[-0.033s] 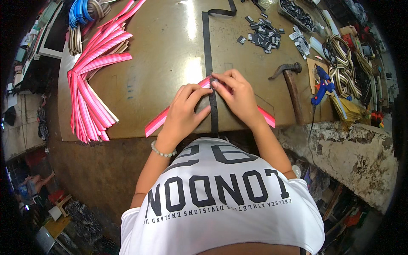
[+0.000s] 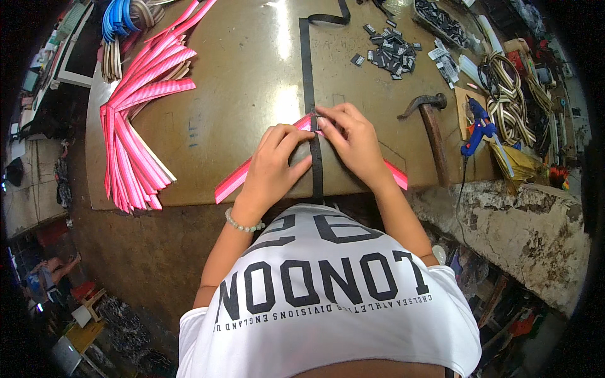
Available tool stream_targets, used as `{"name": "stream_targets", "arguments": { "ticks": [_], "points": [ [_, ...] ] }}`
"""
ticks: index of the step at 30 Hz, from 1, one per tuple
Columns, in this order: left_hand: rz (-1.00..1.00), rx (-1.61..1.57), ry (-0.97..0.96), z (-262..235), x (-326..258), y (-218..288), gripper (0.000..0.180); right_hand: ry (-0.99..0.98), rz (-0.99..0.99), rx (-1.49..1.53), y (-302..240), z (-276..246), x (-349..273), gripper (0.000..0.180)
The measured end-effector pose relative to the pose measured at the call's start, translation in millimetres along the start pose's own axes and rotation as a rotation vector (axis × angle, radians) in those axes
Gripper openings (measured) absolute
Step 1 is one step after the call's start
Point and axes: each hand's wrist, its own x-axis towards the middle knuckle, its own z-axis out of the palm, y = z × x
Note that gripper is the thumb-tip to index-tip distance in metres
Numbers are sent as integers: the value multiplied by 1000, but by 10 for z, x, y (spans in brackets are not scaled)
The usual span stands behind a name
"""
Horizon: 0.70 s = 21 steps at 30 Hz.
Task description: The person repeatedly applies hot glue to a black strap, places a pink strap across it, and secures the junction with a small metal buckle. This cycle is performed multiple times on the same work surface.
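A pink striped strap (image 2: 233, 181) lies bent in a peak on the table, its two ends slanting toward me. A long black strap (image 2: 307, 69) runs away from the table's near edge and meets the peak. My left hand (image 2: 276, 157) presses thumb and fingertips close together on the pink strap, left of the crossing. Opposite it, my right hand (image 2: 354, 143) pinches at the crossing, beside a small dark piece (image 2: 316, 122) on the pink strap. The fingers partly cover this spot, so which layer lies on top is unclear.
Bundled pink straps (image 2: 135, 135) spread at the left, near blue strap coils (image 2: 118, 19). Small black tags (image 2: 394, 50) are piled at the far right. A hammer (image 2: 433, 135), a blue glue gun (image 2: 479, 129) with its cord, and striped cord coils (image 2: 507, 101) lie at the right.
My right fingertips have shifted slightly right, showing more of the dark piece and the pink strap at the crossing. The left hand stays nearly in place.
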Motion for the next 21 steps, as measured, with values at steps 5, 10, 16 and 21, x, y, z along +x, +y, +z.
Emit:
{"name": "stream_targets", "arguments": {
  "ticks": [5, 10, 16, 21],
  "points": [
    [-93, -32, 35, 57, 66, -52, 20, -12, -9, -11, -5, -42, 21, 26],
    [-144, -40, 74, 90, 130, -50, 14, -54, -12, -36, 29, -44, 40, 27],
    [-260, -31, 92, 104, 250, -18, 15, -100, -81, -72, -14, -105, 93, 33],
    [-342, -59, 53, 67, 291, 13, 18, -233, -74, 38, -111, -255, 239, 34]
  ]
}}
